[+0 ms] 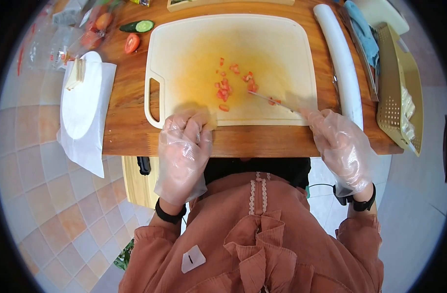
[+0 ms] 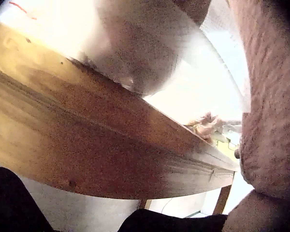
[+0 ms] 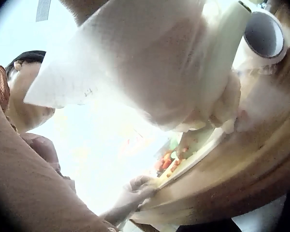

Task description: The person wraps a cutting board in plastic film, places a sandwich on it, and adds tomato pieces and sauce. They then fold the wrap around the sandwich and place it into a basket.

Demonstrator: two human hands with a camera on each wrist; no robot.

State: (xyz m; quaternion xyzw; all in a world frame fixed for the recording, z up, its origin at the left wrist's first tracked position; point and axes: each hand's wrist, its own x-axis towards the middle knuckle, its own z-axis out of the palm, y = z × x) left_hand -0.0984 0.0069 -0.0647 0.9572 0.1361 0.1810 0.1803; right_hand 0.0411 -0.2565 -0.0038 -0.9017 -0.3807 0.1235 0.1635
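My right hand [image 1: 333,134], in a clear plastic glove, grips a knife [image 1: 277,103] at the board's near right corner. Its thin blade points left over the board, its tip by diced tomato [image 1: 253,86]; in the right wrist view a pale handle [image 3: 228,41] runs through the fist. More red tomato pieces [image 1: 223,90] lie mid-board on the cream cutting board [image 1: 184,36]. My gloved left hand [image 1: 184,144] rests at the board's near left edge with fingers loosely bent, nothing visible in them. In the left wrist view that hand [image 2: 140,48] is blurred beside the table edge.
Left of the board lie a cut cucumber [image 1: 137,26], a halved tomato [image 1: 131,43], plastic bags [image 1: 42,44] and white paper [image 1: 104,97] with sandwich-like slices [image 1: 75,74]. On the right are a white roll [image 1: 338,63], a blue cloth [image 1: 362,31] and a tan basket [image 1: 390,83].
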